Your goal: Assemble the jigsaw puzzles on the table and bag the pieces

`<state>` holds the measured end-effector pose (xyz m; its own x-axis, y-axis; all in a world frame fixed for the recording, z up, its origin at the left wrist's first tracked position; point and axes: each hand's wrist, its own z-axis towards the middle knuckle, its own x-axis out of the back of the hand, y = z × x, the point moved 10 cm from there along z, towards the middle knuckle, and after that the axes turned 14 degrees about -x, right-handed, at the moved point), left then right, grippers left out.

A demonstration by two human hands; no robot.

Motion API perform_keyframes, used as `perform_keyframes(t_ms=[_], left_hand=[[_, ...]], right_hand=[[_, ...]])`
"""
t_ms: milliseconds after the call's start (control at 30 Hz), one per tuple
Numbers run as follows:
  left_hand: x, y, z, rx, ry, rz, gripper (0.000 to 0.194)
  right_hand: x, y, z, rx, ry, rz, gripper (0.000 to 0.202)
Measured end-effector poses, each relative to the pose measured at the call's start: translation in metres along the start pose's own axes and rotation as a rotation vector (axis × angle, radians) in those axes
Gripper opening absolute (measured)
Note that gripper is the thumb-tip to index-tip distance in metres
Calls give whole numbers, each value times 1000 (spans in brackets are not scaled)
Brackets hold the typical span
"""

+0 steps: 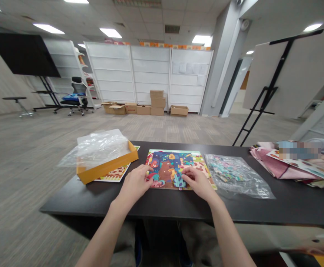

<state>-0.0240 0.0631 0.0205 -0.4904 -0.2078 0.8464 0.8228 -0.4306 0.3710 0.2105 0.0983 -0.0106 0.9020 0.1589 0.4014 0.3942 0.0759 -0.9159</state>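
Left hand (136,181): fingers part-curled at left edge of puzzle (166,167); firm hold cannot be told. Right hand (200,183): fingertips at blue leafy piece (179,181); pinched or merely touching, unclear. Puzzle flat on black table (164,205), between hands. Yellow box (109,168), left: crumpled clear plastic (101,146). Clear bag (258,188), right: loose pieces (228,168).

Your left hand (136,180) is back-up, fingers bent inward toward your right hand (198,181), which curls back toward it, apart. Behind the hands, your left forearm (106,228) and right forearm (226,226) spread outward.
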Motion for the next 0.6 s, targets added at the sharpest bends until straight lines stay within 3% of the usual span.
perform_keyframes(t_ms=[167, 600], left_hand=[[-9, -15, -3, 130, 72, -206, 25], [-27, -31, -7, 346, 101, -795, 47]], right_hand=[[-1, 0, 0, 4, -10, -11, 16], [-2, 4, 0, -18, -16, -2, 17]])
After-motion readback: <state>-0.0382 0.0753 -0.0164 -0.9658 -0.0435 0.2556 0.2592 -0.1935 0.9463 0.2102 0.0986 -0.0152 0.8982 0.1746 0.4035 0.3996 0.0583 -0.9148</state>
